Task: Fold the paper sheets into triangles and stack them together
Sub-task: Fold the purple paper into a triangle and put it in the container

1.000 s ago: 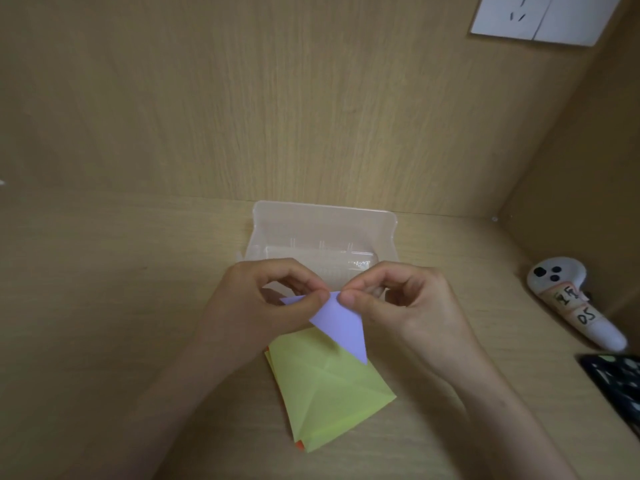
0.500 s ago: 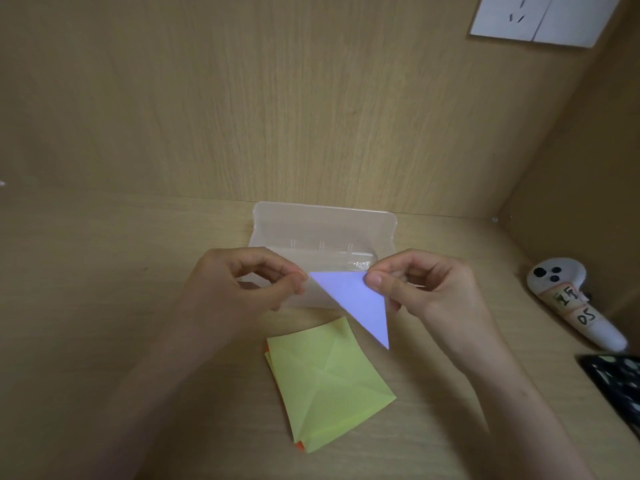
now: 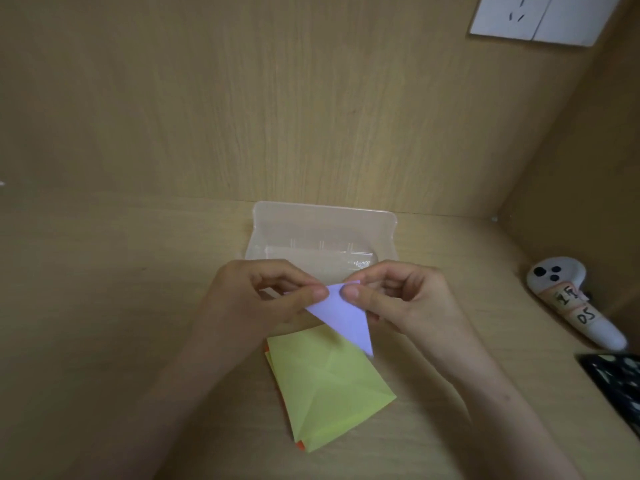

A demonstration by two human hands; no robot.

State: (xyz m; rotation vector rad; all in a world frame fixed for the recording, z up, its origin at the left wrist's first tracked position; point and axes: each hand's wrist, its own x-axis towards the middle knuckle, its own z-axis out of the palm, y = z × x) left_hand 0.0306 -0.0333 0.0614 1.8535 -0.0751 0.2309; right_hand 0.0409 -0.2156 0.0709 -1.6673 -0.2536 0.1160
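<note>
A small lilac paper triangle [image 3: 343, 317] hangs in the air above the desk, its point aimed down and right. My left hand [image 3: 256, 299] pinches its upper left edge between thumb and fingers. My right hand [image 3: 398, 299] pinches its top corner, the two thumbs almost touching. Below them a stack of creased square sheets lies flat, with a yellow-green sheet [image 3: 329, 386] on top and an orange sheet [image 3: 300, 445] peeking out at the lower corner.
A clear plastic box [image 3: 322, 233] lies just behind my hands against the wooden back wall. At the right stands a white controller [image 3: 568, 299] with handwritten labels, and a black patterned object [image 3: 616, 386] sits at the right edge. A wall socket [image 3: 533, 15] is top right.
My hands have drawn together again, narrowing the lilac paper from the wider triangle of half a second ago, and it now hangs lower over the yellow-green sheet.
</note>
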